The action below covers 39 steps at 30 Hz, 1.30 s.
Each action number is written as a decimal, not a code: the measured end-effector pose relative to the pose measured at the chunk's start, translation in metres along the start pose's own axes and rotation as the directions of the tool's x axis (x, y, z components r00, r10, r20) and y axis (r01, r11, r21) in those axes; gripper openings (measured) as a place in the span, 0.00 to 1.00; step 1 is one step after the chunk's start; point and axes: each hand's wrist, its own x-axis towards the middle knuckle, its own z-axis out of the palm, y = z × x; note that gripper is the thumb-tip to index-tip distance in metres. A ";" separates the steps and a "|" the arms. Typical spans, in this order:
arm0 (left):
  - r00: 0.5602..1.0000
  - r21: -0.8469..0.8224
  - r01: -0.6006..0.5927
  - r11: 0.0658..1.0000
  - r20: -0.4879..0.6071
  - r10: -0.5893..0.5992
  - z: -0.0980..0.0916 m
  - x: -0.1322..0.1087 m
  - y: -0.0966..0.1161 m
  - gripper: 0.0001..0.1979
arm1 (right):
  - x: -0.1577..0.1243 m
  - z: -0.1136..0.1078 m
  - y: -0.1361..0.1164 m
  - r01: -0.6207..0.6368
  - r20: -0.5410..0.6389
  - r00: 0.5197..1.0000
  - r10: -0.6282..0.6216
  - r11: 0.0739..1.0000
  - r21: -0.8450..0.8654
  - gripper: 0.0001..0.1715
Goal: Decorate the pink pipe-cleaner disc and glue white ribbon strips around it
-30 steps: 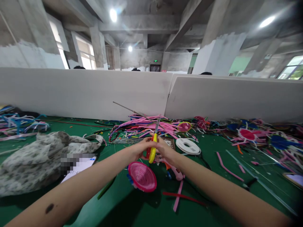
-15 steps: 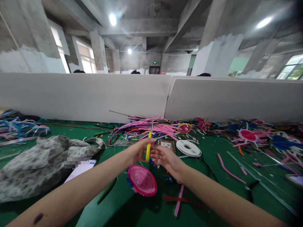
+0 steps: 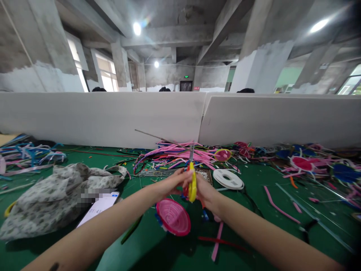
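Scissors with yellow handles [image 3: 192, 184] are held upright in front of me, their blades pointing away and up. My right hand [image 3: 205, 190] is closed around the handles from the right. From the left, the fingers of my left hand [image 3: 176, 182] are bent and pressed against the same handles. Small red and blue bits show between the two hands; what they belong to is hard to make out. Just below the hands, a pink round bowl-shaped piece [image 3: 173, 217] with a darker pink rim and blue at its left edge lies tilted.
Pink fuzzy stems [image 3: 180, 153] lie heaped against a white partition [image 3: 113, 116]. To the right are a white spool [image 3: 228, 179] and coloured craft pieces [image 3: 303, 163]. A floral cloth bag [image 3: 62, 192] and a phone [image 3: 98, 207] lie left. Red [image 3: 222, 242] and pink strips [image 3: 217, 246] lie in front.
My right hand, whose fingers were loosely spread beside the scissors, has closed around the handles. Scissors and hands stand slightly further right in view, and the whole view has shifted a little.
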 end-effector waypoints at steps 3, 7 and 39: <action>0.924 0.517 -0.282 0.808 -0.080 0.373 -0.015 -0.013 0.021 0.21 | -0.002 -0.009 -0.009 0.007 -0.017 1.000 -0.007 1.000 -0.005 0.18; 0.593 0.961 -0.266 -0.076 0.226 0.773 -0.028 -0.027 0.051 0.13 | -0.010 -0.014 -0.010 0.014 0.022 1.000 -0.014 1.000 -0.006 0.22; 0.748 0.747 0.025 -0.664 0.426 0.508 -0.008 -0.033 0.038 0.11 | -0.033 -0.031 0.007 0.108 0.095 0.993 -0.077 0.920 -0.377 0.10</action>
